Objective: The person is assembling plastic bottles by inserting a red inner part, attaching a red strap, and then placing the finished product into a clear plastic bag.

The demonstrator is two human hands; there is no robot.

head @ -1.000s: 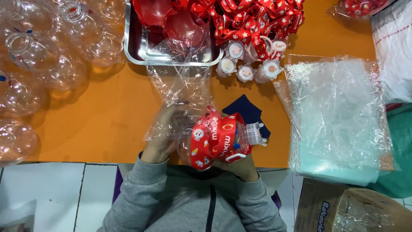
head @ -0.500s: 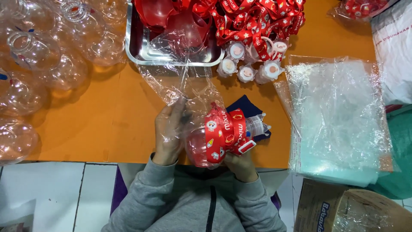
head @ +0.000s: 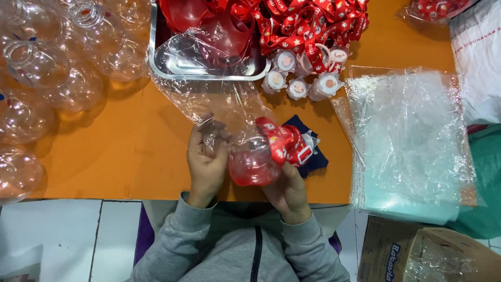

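Observation:
My left hand (head: 206, 162) grips the mouth of a clear plastic bag (head: 219, 107) that trails up toward the metal tray. My right hand (head: 287, 190) holds a clear round bottle with a red base (head: 253, 163) from below, and a red printed strap (head: 284, 143) is wrapped over its top. The bottle lies on its side between my two hands, pressed against the bag's opening. A dark blue cloth (head: 313, 156) lies under it on the orange table (head: 125, 146).
A metal tray (head: 209, 65) with red cups stands at the back, a pile of red straps (head: 308, 23) and small white caps (head: 297, 83) beside it. Several empty clear bottles (head: 47, 83) crowd the left. A stack of clear bags (head: 412, 136) lies right, a cardboard box (head: 428, 256) below.
The bottle has turned so its red base faces the camera and moved left into the bag's mouth. My left hand has risen along the bag.

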